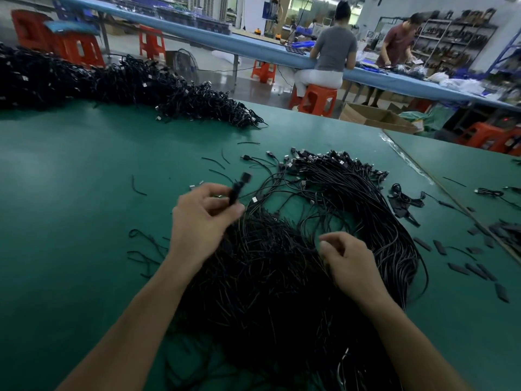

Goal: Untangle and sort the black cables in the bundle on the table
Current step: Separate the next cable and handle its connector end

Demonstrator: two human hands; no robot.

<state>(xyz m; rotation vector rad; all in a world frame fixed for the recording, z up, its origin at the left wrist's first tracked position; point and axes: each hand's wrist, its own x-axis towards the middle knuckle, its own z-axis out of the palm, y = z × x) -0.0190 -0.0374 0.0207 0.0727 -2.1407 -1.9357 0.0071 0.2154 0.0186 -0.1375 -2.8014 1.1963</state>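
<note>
A big tangled bundle of thin black cables (282,277) lies on the green table (70,193) in front of me, with plug ends fanned out at its far side (332,162). My left hand (203,218) is raised over the bundle's left edge and grips a black cable end (238,187), its plug sticking up past my fingers. My right hand (349,261) hovers over the bundle's right half with fingers curled, thumb and forefinger close together; whether a thin cable is pinched there is hidden.
A long heap of black cables (112,83) runs along the far left of the table. Short black ties and sleeves (473,266) are scattered at the right, loose wire bits (141,244) at the left. Two people work at a blue bench (282,55) beyond, with orange stools.
</note>
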